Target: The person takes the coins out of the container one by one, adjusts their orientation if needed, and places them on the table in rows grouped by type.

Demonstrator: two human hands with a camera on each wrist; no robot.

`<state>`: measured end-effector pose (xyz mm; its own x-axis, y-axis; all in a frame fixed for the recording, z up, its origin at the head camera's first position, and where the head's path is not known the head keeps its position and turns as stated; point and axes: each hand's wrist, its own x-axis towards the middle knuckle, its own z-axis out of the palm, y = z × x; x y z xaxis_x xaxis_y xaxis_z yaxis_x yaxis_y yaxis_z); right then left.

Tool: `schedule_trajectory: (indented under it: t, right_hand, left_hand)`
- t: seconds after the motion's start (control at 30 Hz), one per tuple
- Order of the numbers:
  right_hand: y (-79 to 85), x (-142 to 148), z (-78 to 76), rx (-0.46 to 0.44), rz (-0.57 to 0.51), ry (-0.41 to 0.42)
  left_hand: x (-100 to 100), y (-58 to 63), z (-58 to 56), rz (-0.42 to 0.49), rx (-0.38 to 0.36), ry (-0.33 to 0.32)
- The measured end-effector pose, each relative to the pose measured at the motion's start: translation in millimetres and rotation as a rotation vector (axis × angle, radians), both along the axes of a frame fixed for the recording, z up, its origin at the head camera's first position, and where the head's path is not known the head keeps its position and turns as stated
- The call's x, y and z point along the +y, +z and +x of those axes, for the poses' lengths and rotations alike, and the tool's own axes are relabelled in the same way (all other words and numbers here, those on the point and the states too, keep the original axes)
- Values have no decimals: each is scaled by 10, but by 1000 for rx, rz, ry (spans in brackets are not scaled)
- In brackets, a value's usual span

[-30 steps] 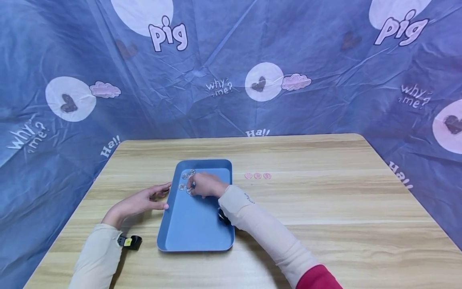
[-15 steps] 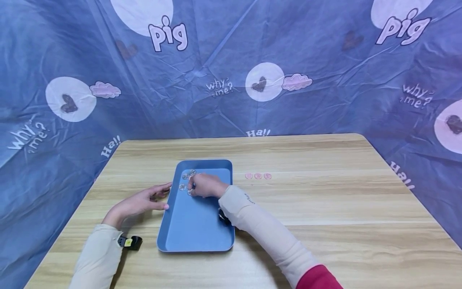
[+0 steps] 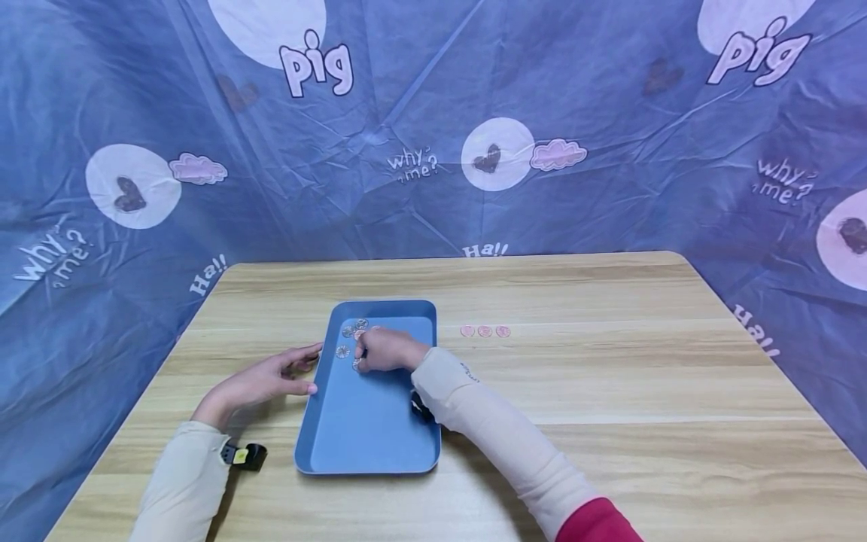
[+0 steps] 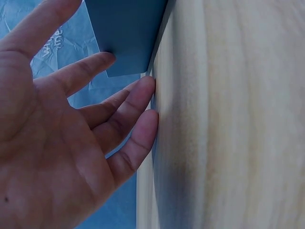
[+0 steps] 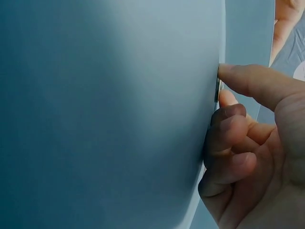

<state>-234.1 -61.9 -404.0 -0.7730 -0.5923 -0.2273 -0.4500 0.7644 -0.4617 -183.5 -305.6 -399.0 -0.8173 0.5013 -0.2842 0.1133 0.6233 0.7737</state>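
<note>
The blue tray [image 3: 366,429] lies on the wooden table. My right hand [image 3: 387,350] reaches into it from the right, thumb and index finger pinching a small coin [image 5: 218,90] at the tray floor. Its other fingers are curled. Around that hand, toward the tray's far left corner, lie several coins, among them a silver one [image 3: 342,351], another silver one [image 3: 361,324] and a pinkish one [image 3: 360,335]. On the outer left side of the tray rests my left hand [image 3: 254,380], fingers loosely extended, a fingertip touching the tray wall [image 4: 128,38].
Right of the tray, a row of pink coins [image 3: 485,331] lies flat on the table [image 3: 609,376]. A blue printed cloth [image 3: 433,203] hangs behind the table and along both sides.
My right fingers shift slightly toward the near side at the coin, and more of the pinkish coin behind them shows. The left hand stays where it was against the tray.
</note>
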Motion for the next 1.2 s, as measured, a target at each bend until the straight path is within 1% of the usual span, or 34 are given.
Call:
schedule_trajectory:
  t: [0.17,0.37,0.6,0.87,1.03,1.2]
  right_hand:
    - [-2,7,-4,-6,-21,-1]
    - [28,11,10,-11,-13,-4]
    - [39,22,22,-22,-8,41]
    - [34,29,17,-40,-50,13]
    - [16,41,14,-21,-74,24]
    - [-1,39,17,-10,-86,2]
  left_hand:
    - [3,-4,0,10,3,-3]
    - [1,-4,6,20,5,-10]
    - [4,-5,14,24,-1,-17]
    - [10,-14,7,22,8,-9]
    - [13,-21,6,36,9,-14]
    - [9,-20,11,35,2,-11]
